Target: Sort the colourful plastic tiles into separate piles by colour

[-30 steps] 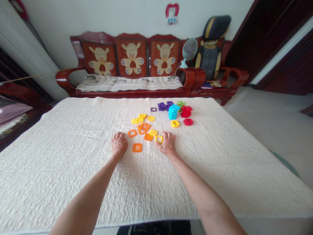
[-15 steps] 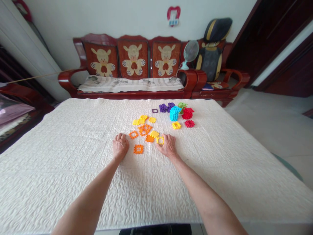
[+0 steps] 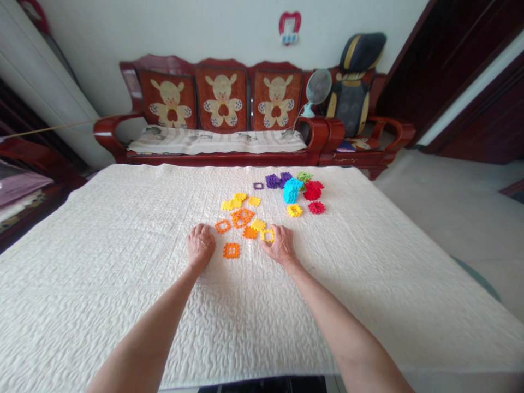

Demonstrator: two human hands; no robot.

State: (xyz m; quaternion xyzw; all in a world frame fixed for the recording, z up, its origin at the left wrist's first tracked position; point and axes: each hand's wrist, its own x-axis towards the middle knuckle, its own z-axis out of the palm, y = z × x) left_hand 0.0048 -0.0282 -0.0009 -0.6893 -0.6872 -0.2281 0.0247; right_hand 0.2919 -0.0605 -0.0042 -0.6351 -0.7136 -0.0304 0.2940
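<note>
My left hand point(image 3: 200, 245) rests on the white quilt point(image 3: 123, 262) with its fingers curled under, and nothing shows in it. An orange square tile point(image 3: 231, 250) lies just to its right. My right hand point(image 3: 280, 243) also rests with bent fingers, its thumb and forefinger at a yellow square tile point(image 3: 268, 235). Between and beyond the hands lie several orange tiles point(image 3: 241, 217) and yellow tiles point(image 3: 237, 202). Farther back sit a blue stack point(image 3: 291, 191), red tiles point(image 3: 313, 192), purple tiles point(image 3: 276, 180) and a green tile point(image 3: 304, 176).
The quilt covers a wide table. Behind it stands a dark red wooden bench point(image 3: 213, 117) with bear cushions, a small fan point(image 3: 317, 90) and a massage cushion point(image 3: 356, 82) on a chair. The floor point(image 3: 450, 202) lies to the right.
Both hands stay where they were beside the tiles. Only the view has shifted slightly.
</note>
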